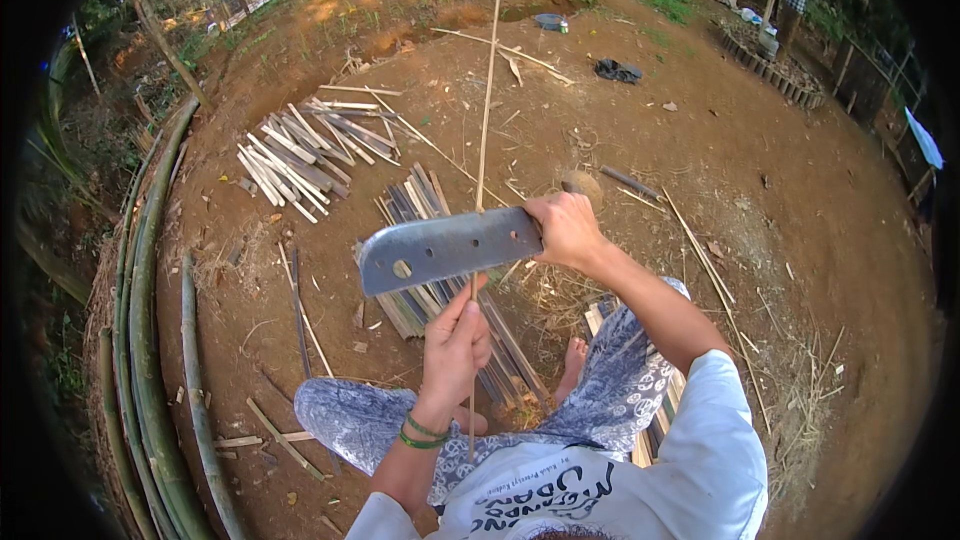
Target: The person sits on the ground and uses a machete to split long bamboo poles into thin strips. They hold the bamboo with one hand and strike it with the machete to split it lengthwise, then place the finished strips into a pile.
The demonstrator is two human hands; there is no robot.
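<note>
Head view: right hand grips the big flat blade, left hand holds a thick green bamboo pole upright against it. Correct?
Not quite. In the head view, the left hand holds a thin pale bamboo strip, not a thick green pole. The right hand does grip the big flat blade.

Cleaver [445,248] against thin bamboo strip [487,100]

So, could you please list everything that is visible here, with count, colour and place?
cleaver: one, grey steel, held centre.
long thin stick: one, tan, from the left hand up to the top.
pile of pale slats: many, upper left.
dark strips: a bundle, under the blade.
bamboo poles: several, green, left edge.
black cloth: one, upper right.
right hand: grips the cleaver handle.
left hand: grips the stick; green bracelets on the wrist.
</note>
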